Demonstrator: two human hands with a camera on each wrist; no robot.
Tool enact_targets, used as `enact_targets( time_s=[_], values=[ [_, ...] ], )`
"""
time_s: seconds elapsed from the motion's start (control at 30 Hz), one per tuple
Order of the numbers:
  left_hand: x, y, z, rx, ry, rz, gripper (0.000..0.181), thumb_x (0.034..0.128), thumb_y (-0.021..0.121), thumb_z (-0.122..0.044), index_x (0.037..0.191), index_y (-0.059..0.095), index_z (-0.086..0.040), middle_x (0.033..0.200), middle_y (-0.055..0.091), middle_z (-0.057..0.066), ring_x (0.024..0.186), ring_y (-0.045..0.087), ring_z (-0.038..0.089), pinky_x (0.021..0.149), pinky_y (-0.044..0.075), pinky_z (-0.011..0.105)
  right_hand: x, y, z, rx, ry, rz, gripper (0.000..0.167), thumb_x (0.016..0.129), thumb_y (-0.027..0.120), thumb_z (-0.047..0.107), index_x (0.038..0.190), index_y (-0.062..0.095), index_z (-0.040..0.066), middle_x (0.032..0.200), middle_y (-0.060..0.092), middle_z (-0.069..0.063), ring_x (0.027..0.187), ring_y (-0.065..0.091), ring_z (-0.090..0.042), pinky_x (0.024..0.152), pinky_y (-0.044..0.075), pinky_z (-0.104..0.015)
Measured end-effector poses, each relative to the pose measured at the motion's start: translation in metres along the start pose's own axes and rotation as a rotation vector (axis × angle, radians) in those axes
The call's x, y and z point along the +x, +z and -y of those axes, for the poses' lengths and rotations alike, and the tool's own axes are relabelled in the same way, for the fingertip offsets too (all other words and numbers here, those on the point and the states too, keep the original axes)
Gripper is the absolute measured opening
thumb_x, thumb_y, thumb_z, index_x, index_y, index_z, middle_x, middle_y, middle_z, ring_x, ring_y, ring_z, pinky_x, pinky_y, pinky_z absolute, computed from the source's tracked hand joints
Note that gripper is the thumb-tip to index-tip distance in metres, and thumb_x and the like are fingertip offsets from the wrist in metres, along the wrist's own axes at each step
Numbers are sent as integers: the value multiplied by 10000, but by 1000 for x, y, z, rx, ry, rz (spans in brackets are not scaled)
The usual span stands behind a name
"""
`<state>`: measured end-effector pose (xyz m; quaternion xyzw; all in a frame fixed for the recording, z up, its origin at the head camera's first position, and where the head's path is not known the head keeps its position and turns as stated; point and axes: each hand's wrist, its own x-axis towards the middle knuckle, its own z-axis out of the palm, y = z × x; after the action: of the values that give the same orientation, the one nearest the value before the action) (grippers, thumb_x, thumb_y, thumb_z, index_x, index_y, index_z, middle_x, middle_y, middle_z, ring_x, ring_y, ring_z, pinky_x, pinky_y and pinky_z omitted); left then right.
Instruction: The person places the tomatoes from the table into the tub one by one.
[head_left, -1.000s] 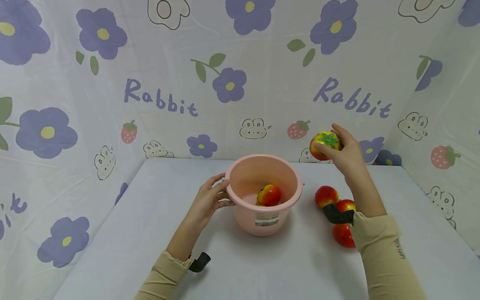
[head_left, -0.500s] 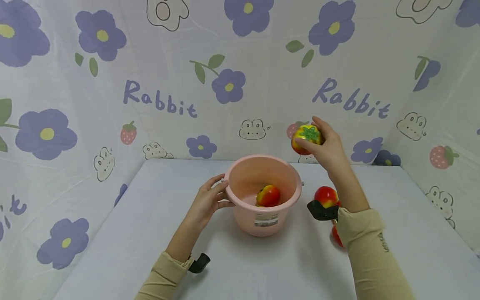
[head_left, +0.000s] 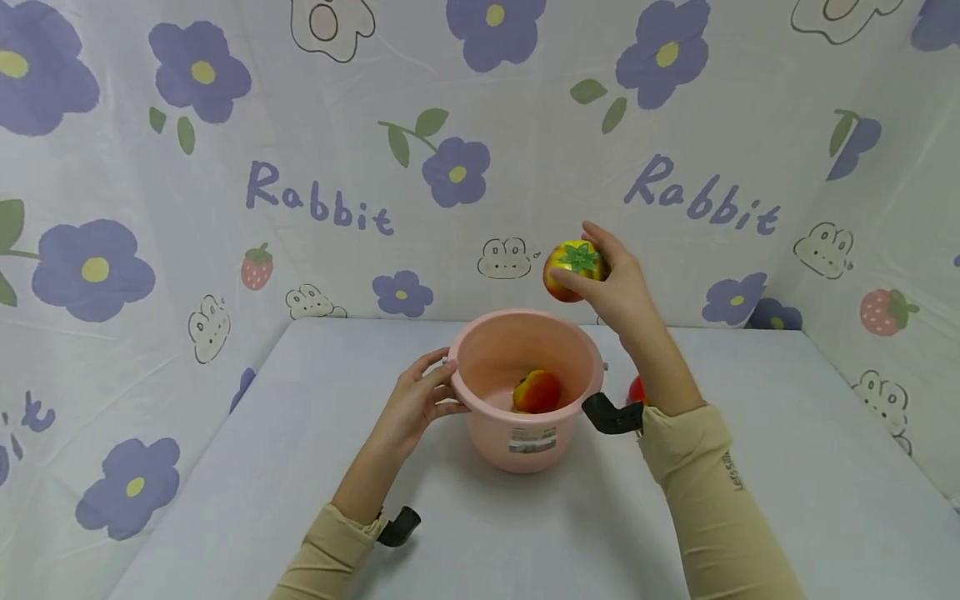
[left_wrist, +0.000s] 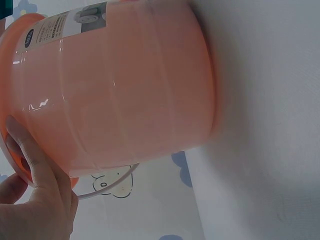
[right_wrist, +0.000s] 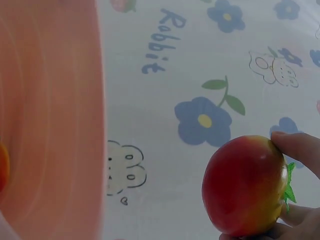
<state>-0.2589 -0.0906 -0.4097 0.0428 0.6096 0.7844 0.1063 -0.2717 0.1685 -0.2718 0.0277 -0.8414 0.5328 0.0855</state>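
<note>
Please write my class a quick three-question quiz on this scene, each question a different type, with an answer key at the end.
1. Fill in the blank: The person's left hand holds the pink bucket by its ______.

2. Multiple choice: What colour is the leafy top of the held fruit in the right hand?
A) Purple
B) Green
C) White

3. True or false: There is nothing inside the bucket.

Key:
1. Rim.
2. B, green.
3. False; another red-and-yellow fruit shows inside it.
</note>
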Motion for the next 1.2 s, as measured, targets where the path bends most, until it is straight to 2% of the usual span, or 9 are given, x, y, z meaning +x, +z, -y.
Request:
enact_targets(
  time_s=[0.37, 0.8, 1.2],
  values=[
    [-1, 1, -2, 10, -8, -11, 455, 995, 551, -187, 1424, 434, -93, 1034, 631, 63, 789, 668, 123, 727, 615, 290, 2, 17, 10, 18, -30, 32, 784, 898, 696, 262, 1548, 257, 244, 1582, 326, -46, 1388, 386, -286, 1146, 399, -441],
    [-3, 1, -3, 17, -18, 10, 477, 1004, 535, -202, 1447, 402, -84, 1005, 631, 21, 796, 667, 112, 732, 615, 287, 2, 35, 14, 49, -48, 95, 773, 898, 702, 284, 1539, 269, 285, 1582, 335, -29, 1360, 426, -273, 1125, 428, -412],
    [-2, 1, -3, 17, -29, -19, 436, 1000, 545, -205, 1413, 446, -111, 1120, 618, 151, 793, 673, 118, 733, 615, 282, 5, 52, 19, 62, -81, 133, 755, 896, 700, 261, 1534, 295, 253, 1571, 362, -40, 1351, 446, -274, 1121, 433, -403]
  ],
)
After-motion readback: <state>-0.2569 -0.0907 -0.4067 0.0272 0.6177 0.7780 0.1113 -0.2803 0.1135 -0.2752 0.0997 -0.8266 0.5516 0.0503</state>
